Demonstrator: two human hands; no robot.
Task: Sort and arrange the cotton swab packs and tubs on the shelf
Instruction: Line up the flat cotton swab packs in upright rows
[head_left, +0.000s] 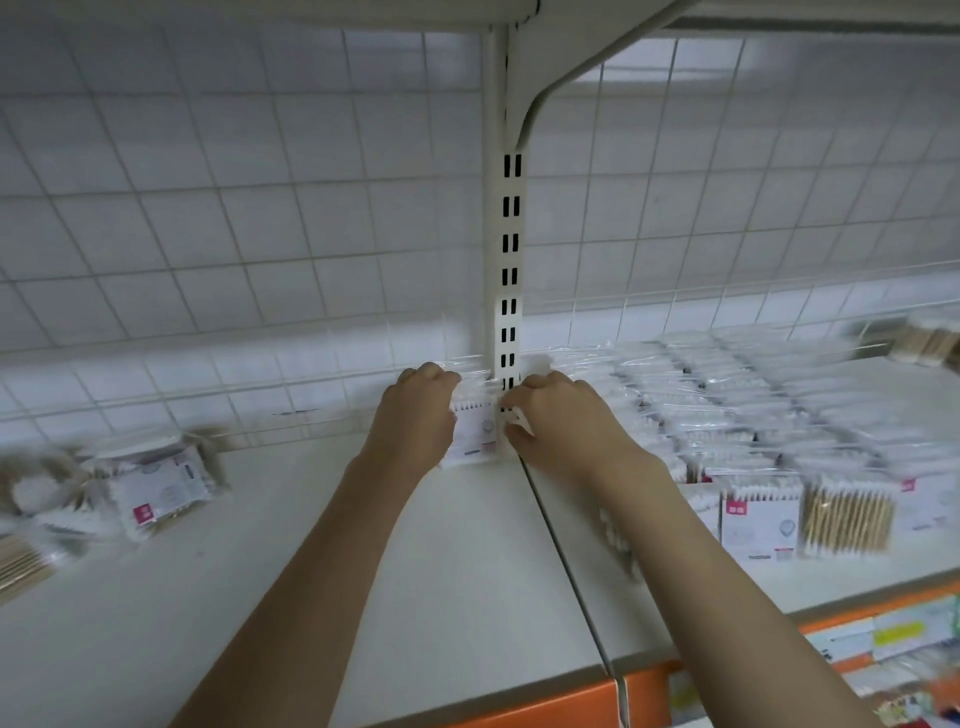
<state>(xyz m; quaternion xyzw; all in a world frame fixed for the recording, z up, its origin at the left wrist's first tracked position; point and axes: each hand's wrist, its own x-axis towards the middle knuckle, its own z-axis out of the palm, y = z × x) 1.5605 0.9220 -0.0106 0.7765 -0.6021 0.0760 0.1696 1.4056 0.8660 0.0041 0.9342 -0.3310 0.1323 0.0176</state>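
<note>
- While both arms reach to the back of the white shelf (322, 597), the left hand (415, 415) and right hand (561, 415) grip one cotton swab pack (475, 434) between them, fingers curled round its left and right edges.
- Held pack: upright, white label facing the camera, standing at the foot of the slotted upright post (506, 270) (against the wire grid back panel (260, 208)).
- Right of the post: rows of clear swab packs (727, 395), packed close, with a pink-tagged front pack (761, 525) beside a wooden-stick pack (847, 519).
- Left end of shelf: loose heap of packs (156, 488), blurred, lying flat.
- Far right rear: swab tub (930, 338), blurred.
- Front edge: orange price rail (545, 701).
</note>
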